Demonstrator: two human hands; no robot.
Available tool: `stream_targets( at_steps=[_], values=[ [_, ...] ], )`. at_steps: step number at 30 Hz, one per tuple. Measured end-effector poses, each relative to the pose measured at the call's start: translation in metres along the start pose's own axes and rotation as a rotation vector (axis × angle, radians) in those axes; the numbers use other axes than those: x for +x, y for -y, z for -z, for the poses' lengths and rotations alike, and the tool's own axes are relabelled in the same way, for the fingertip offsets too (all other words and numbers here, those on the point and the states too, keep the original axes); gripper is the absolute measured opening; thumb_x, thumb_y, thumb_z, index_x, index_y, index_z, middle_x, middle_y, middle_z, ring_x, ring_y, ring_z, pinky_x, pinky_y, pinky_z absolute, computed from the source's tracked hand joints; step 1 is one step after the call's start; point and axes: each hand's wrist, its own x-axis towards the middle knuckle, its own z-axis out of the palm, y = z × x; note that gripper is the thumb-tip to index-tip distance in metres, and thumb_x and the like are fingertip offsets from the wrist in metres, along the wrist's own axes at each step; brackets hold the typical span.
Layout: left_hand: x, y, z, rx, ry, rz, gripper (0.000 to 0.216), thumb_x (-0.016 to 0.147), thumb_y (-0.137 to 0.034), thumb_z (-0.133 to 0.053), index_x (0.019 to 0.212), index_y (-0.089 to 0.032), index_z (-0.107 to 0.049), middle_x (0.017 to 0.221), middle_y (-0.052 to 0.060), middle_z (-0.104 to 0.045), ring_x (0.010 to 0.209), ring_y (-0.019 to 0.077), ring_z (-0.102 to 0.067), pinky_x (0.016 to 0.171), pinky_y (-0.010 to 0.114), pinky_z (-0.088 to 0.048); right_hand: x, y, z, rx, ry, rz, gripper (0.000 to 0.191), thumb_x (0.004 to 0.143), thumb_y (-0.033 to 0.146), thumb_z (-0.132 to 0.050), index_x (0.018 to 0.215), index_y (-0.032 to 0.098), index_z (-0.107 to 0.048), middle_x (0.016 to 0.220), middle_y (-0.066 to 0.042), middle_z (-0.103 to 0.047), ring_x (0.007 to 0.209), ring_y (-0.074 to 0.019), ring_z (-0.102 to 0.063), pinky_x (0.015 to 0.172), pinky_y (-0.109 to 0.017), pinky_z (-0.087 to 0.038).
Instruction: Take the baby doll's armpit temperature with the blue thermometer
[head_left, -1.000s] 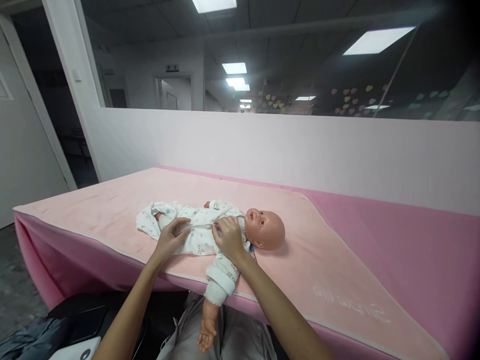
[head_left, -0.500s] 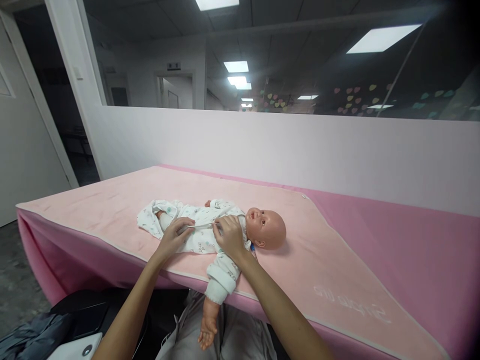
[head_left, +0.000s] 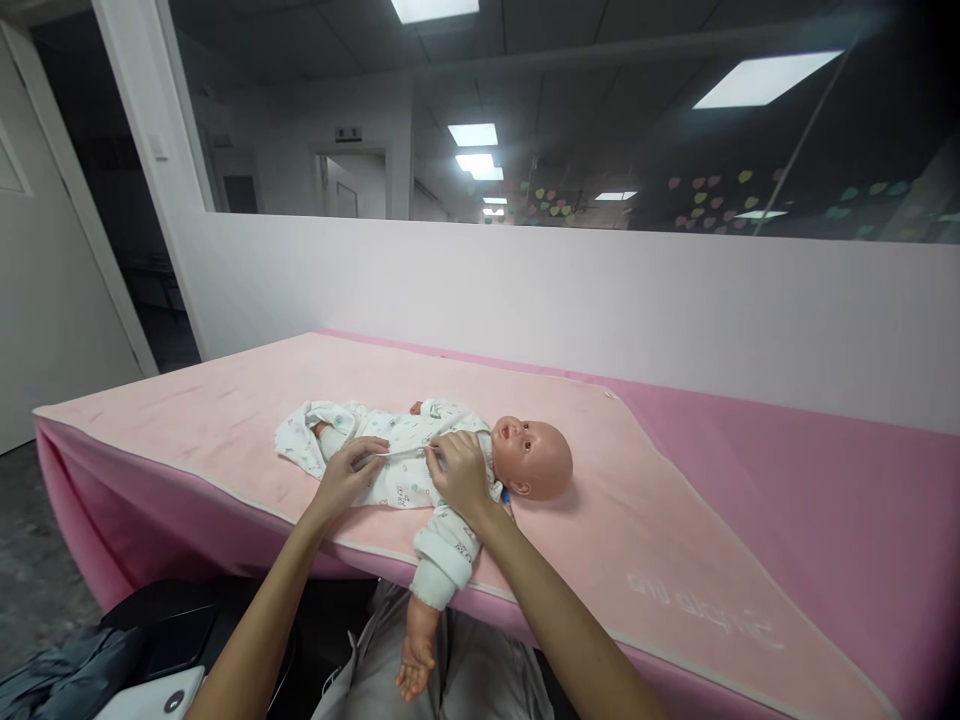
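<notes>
Now your left hand (head_left: 346, 478), flatter a second ago, has curled to pinch the white romper (head_left: 401, 488) at the belly, while your right hand (head_left: 459, 475) keeps pinching its chest seam on the doll (head_left: 536, 458), lying face-up on the pink blanket (head_left: 225, 420).

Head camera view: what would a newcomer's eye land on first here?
A baby doll in a white patterned suit lies on its back on a pink blanket, head to the right. The person's left hand and right hand pinch the suit's front over the doll's belly and chest. The doll's near bare arm dangles over the blanket's front edge.
</notes>
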Motion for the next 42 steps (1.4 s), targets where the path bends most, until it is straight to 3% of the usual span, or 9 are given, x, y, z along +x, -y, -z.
stream_targets(
  at_steps=[11,17,22,29,37,42],
  values=[
    [0.000,0.005,0.000,0.036,-0.022,0.082,0.031,0.079,-0.039,-0.049,0.098,-0.020,-0.065,0.098,0.005,-0.063,0.095,0.0209,-0.054,0.082,0.032,-0.041,0.000,0.000,0.000,0.034,0.003,-0.010,0.011,0.083,0.023,-0.046,0.074,0.020,-0.052,0.074,-0.003,-0.060,0.073,-0.0161,-0.050,0.074,-0.030,-0.034],
    [-0.002,-0.004,0.000,0.025,-0.002,0.126,0.048,0.079,-0.041,-0.051,0.123,-0.023,-0.049,0.100,0.005,-0.062,0.094,0.0202,-0.056,0.081,0.032,-0.043,0.000,0.001,0.000,0.024,0.004,-0.020,0.011,0.083,0.023,-0.047,0.074,0.020,-0.051,0.074,-0.002,-0.059,0.073,-0.0165,-0.050,0.074,-0.030,-0.034],
    [-0.003,-0.009,-0.003,0.204,-0.041,0.063,0.050,0.070,-0.042,-0.063,0.116,-0.025,-0.054,0.098,0.005,-0.062,0.100,0.0229,-0.054,0.086,0.036,-0.041,0.000,0.000,0.000,0.019,0.008,-0.013,0.011,0.083,0.023,-0.046,0.074,0.019,-0.052,0.074,-0.003,-0.060,0.074,-0.0162,-0.049,0.074,-0.030,-0.034],
    [-0.005,-0.008,-0.006,0.294,-0.071,-0.024,0.034,0.076,-0.039,-0.056,0.105,-0.023,-0.061,0.099,0.005,-0.063,0.099,0.0228,-0.054,0.085,0.036,-0.043,0.001,0.001,0.001,0.035,0.004,-0.016,0.011,0.083,0.023,-0.046,0.074,0.019,-0.052,0.074,-0.002,-0.060,0.073,-0.0155,-0.049,0.074,-0.030,-0.034],
    [-0.005,-0.002,-0.003,-0.003,-0.093,0.144,0.039,0.073,-0.042,-0.059,0.103,-0.018,-0.062,0.095,0.007,-0.065,0.092,0.0224,-0.060,0.078,0.033,-0.048,-0.001,0.000,-0.001,0.032,0.001,-0.025,0.011,0.083,0.023,-0.047,0.074,0.019,-0.052,0.074,-0.002,-0.060,0.073,-0.0156,-0.049,0.074,-0.029,-0.034],
    [-0.005,-0.005,-0.002,-0.021,-0.110,0.120,0.032,0.069,-0.040,-0.064,0.092,-0.018,-0.066,0.099,0.007,-0.065,0.097,0.0235,-0.058,0.085,0.036,-0.046,-0.001,0.000,-0.002,0.039,0.001,-0.027,0.011,0.083,0.023,-0.047,0.073,0.019,-0.052,0.074,-0.002,-0.060,0.073,-0.0156,-0.049,0.074,-0.029,-0.033]
  ],
)
